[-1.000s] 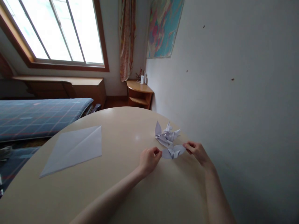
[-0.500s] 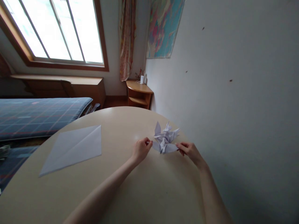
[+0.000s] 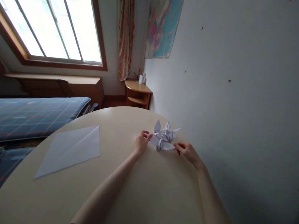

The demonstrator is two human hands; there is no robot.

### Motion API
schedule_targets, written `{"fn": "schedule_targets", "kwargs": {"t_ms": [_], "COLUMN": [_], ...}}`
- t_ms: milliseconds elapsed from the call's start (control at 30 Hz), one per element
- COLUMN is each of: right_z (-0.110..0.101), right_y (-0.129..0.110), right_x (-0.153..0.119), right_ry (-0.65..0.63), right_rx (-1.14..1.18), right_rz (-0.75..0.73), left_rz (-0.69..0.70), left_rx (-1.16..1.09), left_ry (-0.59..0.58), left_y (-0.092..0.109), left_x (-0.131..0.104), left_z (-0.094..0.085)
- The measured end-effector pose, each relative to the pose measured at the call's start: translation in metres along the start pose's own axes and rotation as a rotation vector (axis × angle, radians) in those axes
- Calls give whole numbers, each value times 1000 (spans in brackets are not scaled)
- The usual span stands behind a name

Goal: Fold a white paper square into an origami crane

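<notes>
A white folded paper crane (image 3: 159,143) is at the right side of the round table, the nearest of a small cluster. My left hand (image 3: 141,143) pinches the tip of its left wing. Its right wing tip is between the closed fingers of my right hand (image 3: 187,151). Other white paper cranes (image 3: 168,132) stand just behind it, close together and overlapping in view, so where one ends and another begins is hard to make out.
White paper sheets (image 3: 74,151) with a diagonal crease lie on the left of the cream round table (image 3: 130,193). A white wall (image 3: 224,124) borders the table's right side. Beyond the left edge is a bed with a blue plaid mattress (image 3: 42,115); a corner shelf (image 3: 139,88) stands behind.
The held crane has turned a little, its left wing swinging farther back and its body shifting slightly left. My left hand has moved up with that wing; my right hand has shifted slightly left.
</notes>
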State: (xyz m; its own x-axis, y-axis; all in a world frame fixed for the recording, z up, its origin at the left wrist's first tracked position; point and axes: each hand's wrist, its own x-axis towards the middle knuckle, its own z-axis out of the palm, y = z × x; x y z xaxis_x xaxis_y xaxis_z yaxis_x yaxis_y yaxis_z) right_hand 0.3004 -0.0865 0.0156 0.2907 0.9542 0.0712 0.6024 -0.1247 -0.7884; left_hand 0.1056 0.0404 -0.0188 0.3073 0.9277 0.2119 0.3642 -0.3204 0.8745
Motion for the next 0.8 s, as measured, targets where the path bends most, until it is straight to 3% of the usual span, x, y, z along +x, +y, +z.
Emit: {"fn": "schedule_targets", "kwargs": {"t_ms": [100, 200, 300, 367, 433, 500, 600, 700, 800], "right_z": [-3, -5, 3, 20, 46, 78, 127, 167, 194], "right_y": [1, -4, -25, -44, -62, -76, -86, -95, -105], "right_x": [0, -2, -7, -14, -23, -30, -29, -12, 9], "right_ry": [117, 398, 761, 812, 660, 379, 24, -68, -46], "right_rx": [-31, -71, -183, -211, -229, -262, -352, -379, -393], "right_rz": [-52, -173, -391, -585, -834, -1025, -1186, -1179, -1069], "left_rz": [22, 72, 152, 218, 384, 517, 481, 352, 217], "left_rx": [-11, 1, 54, 110, 296, 532, 760, 859, 883], "left_ry": [4, 35, 76, 90, 66, 42, 35, 69, 58], "left_y": [-3, -1, 0, -7, -21, -40, -69, -90, -99], "left_x": [-1, -6, -19, -32, -48, -64, -83, -93, -96], "left_z": [-3, -15, -45, -74, -109, -146, -197, -230, -241]}}
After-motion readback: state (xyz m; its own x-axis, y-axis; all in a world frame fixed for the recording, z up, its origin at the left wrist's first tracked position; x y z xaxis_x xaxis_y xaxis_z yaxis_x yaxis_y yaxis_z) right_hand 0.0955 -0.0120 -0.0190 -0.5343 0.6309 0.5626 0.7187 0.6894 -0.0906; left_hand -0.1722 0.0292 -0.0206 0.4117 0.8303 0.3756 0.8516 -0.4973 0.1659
